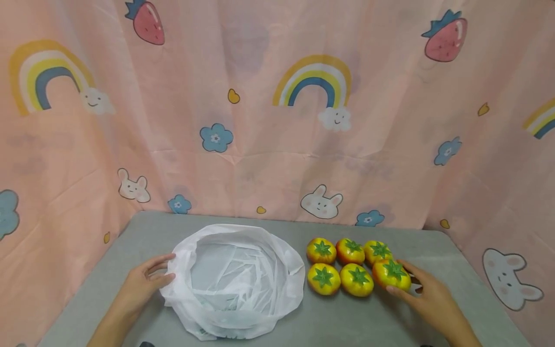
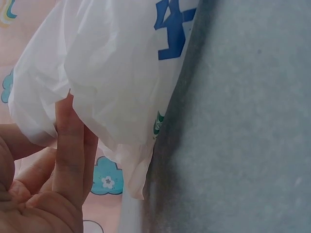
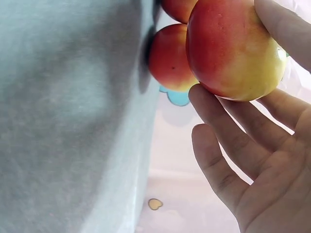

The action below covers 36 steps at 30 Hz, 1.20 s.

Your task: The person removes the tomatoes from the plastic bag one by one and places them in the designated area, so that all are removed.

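Observation:
A white plastic bag [image 1: 292,270] lies on the table with its mouth spread in a wide ring facing up. My left hand [image 1: 140,284] pinches the bag's left rim between thumb and fingers; the left wrist view shows the fingers [image 2: 69,150] against the white film [image 2: 112,73]. At the right, my right hand [image 1: 427,294] grips a yellow-red tomato [image 1: 386,277] with a green star-shaped top, thumb on the near side. In the right wrist view this tomato [image 3: 228,53] is raised off the table, close to another tomato [image 3: 170,60] behind it.
Several similar tomatoes stand in two rows right of the bag, among them a front one [image 1: 357,281] and a back one [image 1: 322,250]. The grey table [image 1: 342,323] ends at a pink patterned curtain [image 1: 260,183] behind and at the sides.

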Tool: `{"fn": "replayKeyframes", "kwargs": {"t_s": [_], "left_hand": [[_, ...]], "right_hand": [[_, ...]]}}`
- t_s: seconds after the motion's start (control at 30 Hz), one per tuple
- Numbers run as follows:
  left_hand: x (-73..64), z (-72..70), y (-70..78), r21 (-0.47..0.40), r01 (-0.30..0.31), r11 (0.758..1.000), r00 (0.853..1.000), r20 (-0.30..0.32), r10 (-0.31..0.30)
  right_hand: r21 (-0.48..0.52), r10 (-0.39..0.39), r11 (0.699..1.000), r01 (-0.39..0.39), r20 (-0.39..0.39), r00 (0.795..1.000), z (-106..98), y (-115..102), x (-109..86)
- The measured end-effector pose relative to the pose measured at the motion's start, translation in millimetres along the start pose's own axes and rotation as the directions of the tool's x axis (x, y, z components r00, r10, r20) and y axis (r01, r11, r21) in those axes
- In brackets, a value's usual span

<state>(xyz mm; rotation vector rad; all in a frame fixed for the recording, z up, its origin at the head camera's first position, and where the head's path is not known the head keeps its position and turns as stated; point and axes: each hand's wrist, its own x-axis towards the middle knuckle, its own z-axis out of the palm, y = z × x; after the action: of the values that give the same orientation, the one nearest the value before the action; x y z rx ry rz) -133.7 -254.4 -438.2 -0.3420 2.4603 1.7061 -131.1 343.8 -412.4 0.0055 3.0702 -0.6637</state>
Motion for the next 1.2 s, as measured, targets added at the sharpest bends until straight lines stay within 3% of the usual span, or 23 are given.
{"fn": "replayKeyframes", "kwargs": {"t_s": [0.4, 0.77, 1.03, 1.2], "left_hand": [[1.7, 1.0, -3.6, -0.016, -0.023, 1.0, 1.0, 0.007, 0.023], [1.9, 0.5, -2.5, -0.026, -0.004, 1.0, 1.0, 0.0, 0.004], [3.4, 2.0, -3.3, -0.02, 0.014, 1.0, 1.0, -0.007, -0.014], [2.9, 2.6, -2.8, -0.013, 0.017, 1.0, 1.0, -0.003, -0.017]], "right_hand": [[0.012, 0.008, 1.0, -0.009, 0.027, 1.0, 7, 11, -1.1], [0.007, 0.054, 0.998, -0.054, 0.078, 0.995, 10, 12, 4.2], [0.033, 0.018, 0.999, -0.021, 0.069, 0.997, 14, 15, 3.1], [0.03, 0.043, 0.998, -0.046, 0.1, 0.994, 15, 15, 4.4]]}}
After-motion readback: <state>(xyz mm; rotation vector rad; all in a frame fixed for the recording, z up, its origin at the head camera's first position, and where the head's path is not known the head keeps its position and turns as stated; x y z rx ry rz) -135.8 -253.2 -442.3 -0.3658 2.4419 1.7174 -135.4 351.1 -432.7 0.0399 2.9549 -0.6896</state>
